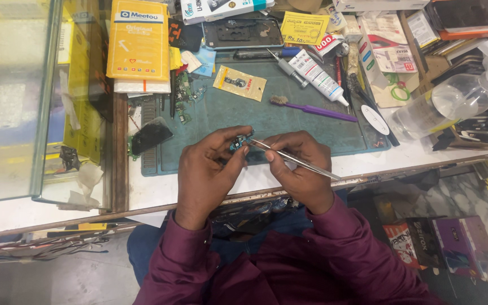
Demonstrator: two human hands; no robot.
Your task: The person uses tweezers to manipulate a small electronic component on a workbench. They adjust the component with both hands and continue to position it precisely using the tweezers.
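the left hand [203,172] pinched a small circuit part [238,142] over the green mat [289,127]; the right hand [299,164] gripped metal tweezers [295,160] touching it. a slip could flick the part off the table [368,164].

I see a small electronic part [238,142], dark with a blue-green glint, pinched up off the teal mat at its near edge. A pair of slim silver tweezers [296,160] lies slanted, tips touching the part's right side, handle trailing down to the right.
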